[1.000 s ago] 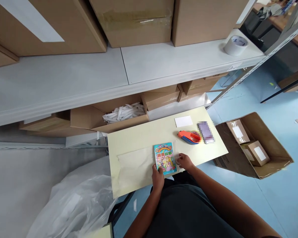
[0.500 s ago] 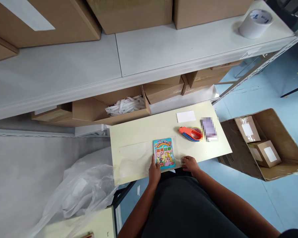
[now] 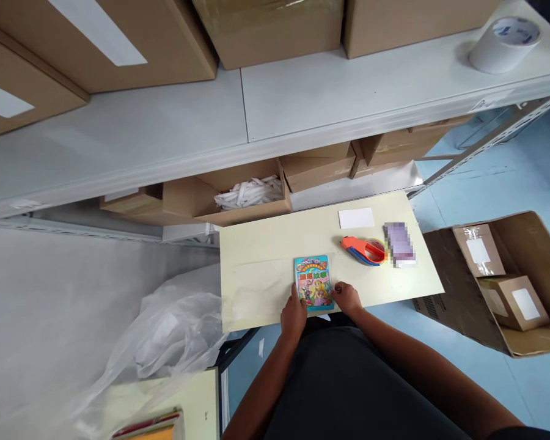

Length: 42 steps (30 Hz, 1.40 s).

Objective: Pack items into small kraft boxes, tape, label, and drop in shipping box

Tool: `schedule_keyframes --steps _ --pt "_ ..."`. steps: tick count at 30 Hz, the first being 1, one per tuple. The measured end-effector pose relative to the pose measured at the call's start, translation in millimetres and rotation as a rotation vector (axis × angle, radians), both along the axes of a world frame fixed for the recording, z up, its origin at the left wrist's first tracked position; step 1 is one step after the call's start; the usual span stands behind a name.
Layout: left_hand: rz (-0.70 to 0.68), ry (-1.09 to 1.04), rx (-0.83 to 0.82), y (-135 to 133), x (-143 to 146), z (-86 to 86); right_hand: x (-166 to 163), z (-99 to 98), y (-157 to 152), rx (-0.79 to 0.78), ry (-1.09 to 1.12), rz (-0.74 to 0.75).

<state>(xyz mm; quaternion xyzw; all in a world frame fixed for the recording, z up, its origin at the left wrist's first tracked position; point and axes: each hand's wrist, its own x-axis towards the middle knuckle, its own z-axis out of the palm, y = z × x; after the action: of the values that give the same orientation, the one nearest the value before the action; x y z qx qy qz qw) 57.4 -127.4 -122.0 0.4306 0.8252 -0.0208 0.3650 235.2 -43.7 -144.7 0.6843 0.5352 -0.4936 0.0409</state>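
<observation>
A small colourful children's book (image 3: pixel 314 282) lies on a pale yellow table (image 3: pixel 266 250), on top of a clear plastic sleeve (image 3: pixel 261 287) that spreads to its left. My left hand (image 3: pixel 293 315) grips the book's lower left corner, fingers curled on it. My right hand (image 3: pixel 347 297) rests by the book's lower right corner, fingers bent and touching its edge. Whether the book lies inside the sleeve or on it is unclear.
An orange tape dispenser (image 3: pixel 364 250), a blurred purple item (image 3: pixel 398 244) and a white card (image 3: pixel 356 217) lie on the table's right half. A metal shelf (image 3: pixel 302 98) with cardboard boxes and a tape roll (image 3: pixel 504 36) stands behind. An open carton (image 3: pixel 499 275) sits on the floor to the right, a plastic bag (image 3: pixel 165 342) to the left.
My right hand has moved in from beside the book to its lower right corner. The left hand stays on the lower left corner. The camera shifted slightly.
</observation>
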Motion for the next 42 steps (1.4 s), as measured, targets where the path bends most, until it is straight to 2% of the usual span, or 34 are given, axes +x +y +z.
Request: schedule_keyframes --steps 5,12,18,21,24,26,28,31,33,36,42 --pt "0.028 -0.05 0.011 1 -6 0.7 -3 3.3 -1 0.065 -0.069 0.091" --pt "0.125 -0.154 0.045 1 -18 5.9 -7 11.8 -1 0.14 -0.111 0.127" --pt "0.239 -0.281 0.112 -2 -26 -2.1 -13 18.6 -5 0.162 -0.122 0.133" --pt "0.365 -0.433 0.156 -5 -28 -5.6 -14 20.3 -5 0.15 -0.133 0.118" --pt "0.481 -0.638 0.239 -10 -45 -1.3 -13 20.7 -2 0.154 -0.142 0.093" --pt "0.439 -0.695 0.286 -10 -68 5.2 -10 20.5 0 0.166 -0.135 0.081" --pt "0.32 -0.698 0.301 -3 -97 11.9 -7 20.1 3 0.179 -0.118 0.077" --pt "0.1 -0.664 0.319 18 -132 17.7 -2 18.6 5 0.185 -0.086 0.08" --pt "-0.026 -0.586 0.296 37 -142 17.7 2 16.9 7 0.179 -0.067 0.083" --pt "-0.112 -0.495 0.242 61 -136 13.4 7 13.5 9 0.163 -0.041 0.087" --pt "-0.094 -0.517 0.24 78 -102 2.8 10 7.2 11 0.149 -0.013 0.063"
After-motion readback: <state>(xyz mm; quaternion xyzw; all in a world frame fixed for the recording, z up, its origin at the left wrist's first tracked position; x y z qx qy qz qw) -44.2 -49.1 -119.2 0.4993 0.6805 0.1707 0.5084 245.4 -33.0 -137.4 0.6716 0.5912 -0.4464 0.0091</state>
